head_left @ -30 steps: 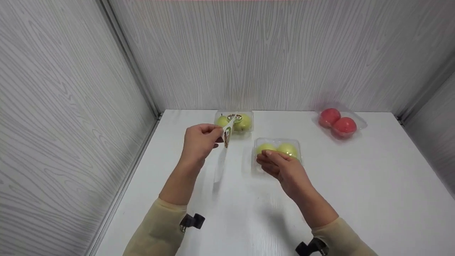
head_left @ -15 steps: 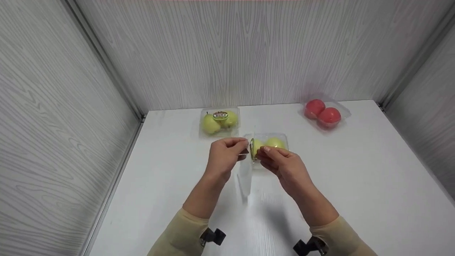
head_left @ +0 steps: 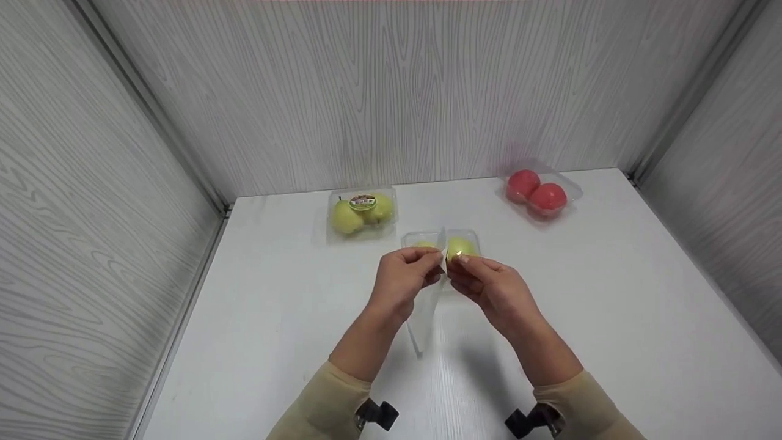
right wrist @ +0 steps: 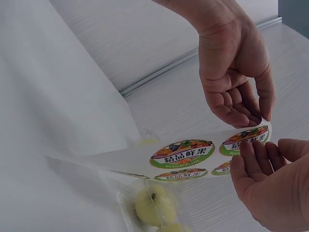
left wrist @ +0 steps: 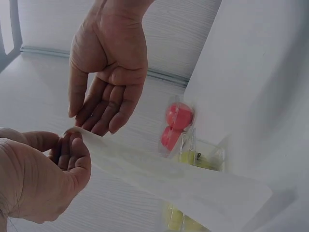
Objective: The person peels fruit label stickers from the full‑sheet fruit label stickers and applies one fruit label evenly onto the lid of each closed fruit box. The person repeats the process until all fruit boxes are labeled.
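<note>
Sticker sheet hangs over the middle of the white surface, your left hand pinching one end, long axis sloping down away from the far edge, labels facing your right hand just beside it, though can't tell if that one's gripping anything.

White table, pear box, yellow-fruit box, red-fruit box

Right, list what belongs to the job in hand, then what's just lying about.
Belonging, it seems:
White sheet of oval, multicoloured fruit stickers, pinched by the left hand
Clear plastic box of round yellow-green fruit, nearest that hand

Likely just lying about:
Clear plastic box of yellow-green pears, already stickered
Clear plastic box of round red fruit, back right
</note>
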Demonstrator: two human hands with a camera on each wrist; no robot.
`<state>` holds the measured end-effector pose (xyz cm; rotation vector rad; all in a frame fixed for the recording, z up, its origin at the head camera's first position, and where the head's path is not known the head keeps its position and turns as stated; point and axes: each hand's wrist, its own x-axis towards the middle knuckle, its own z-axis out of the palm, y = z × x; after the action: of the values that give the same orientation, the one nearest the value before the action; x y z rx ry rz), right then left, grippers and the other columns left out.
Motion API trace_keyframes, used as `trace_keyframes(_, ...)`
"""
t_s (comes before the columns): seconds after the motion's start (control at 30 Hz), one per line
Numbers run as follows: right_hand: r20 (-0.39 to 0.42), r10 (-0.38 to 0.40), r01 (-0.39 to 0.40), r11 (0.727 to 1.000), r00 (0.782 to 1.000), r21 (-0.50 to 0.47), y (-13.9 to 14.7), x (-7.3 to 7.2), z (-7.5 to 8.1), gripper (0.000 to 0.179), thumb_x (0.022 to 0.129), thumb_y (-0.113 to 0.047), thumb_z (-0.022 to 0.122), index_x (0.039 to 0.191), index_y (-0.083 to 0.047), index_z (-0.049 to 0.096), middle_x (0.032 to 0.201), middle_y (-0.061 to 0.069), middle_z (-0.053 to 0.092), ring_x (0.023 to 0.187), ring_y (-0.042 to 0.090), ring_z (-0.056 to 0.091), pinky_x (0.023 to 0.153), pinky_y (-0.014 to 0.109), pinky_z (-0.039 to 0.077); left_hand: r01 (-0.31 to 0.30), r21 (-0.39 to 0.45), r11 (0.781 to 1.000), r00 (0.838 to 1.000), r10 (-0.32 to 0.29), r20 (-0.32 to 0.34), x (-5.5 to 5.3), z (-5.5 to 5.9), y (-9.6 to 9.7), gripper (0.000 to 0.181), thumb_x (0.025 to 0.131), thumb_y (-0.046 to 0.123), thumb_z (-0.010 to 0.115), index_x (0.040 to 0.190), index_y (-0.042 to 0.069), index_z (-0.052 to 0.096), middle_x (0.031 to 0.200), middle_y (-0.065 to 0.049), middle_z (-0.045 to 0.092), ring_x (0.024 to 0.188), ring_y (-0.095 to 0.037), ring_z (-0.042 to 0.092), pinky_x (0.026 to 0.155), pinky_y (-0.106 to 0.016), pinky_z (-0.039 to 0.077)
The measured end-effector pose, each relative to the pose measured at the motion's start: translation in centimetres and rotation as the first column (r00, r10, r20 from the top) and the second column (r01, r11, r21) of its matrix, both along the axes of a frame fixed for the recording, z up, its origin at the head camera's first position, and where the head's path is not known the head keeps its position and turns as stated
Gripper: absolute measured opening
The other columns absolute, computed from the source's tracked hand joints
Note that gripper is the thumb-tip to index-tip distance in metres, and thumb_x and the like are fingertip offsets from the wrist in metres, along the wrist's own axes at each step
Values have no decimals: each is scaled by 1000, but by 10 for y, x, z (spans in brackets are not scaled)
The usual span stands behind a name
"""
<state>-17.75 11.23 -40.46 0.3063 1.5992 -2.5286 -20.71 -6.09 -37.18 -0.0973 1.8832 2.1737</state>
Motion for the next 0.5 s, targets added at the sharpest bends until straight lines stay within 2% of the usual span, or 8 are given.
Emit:
trace_keyframes(0.2,2,-18,18,1000,1000,7,0,3,-3,22,105,-8,66,120,4,76,111,12,78,107,20,76,101,38,56,20,18,1000,1000,-20,-3,2,-7,4,13,98,2,73,107,-6,78,98,-13,74,83,-16,70,82,-32,62)
trace_keyframes(0.37,-20,-3,4,998,1000,59,2,7,-7,34,105,-11,67,131,11,69,120,16,76,114,22,74,102,38,55,27,10,1000,999,-27,-19,5,-12,7,12,97,1,74,105,-7,79,99,-14,76,84,-17,72,82,-33,63)
trace_keyframes(0.5,-36,-9,12,996,999,88,2,9,-10,38,105,-12,68,133,13,66,124,18,75,116,24,73,103,38,55,29,-5,1000,999,-29,-17,6,-16,9,13,95,2,76,104,-7,80,99,-14,77,85,-18,74,84,-34,62)
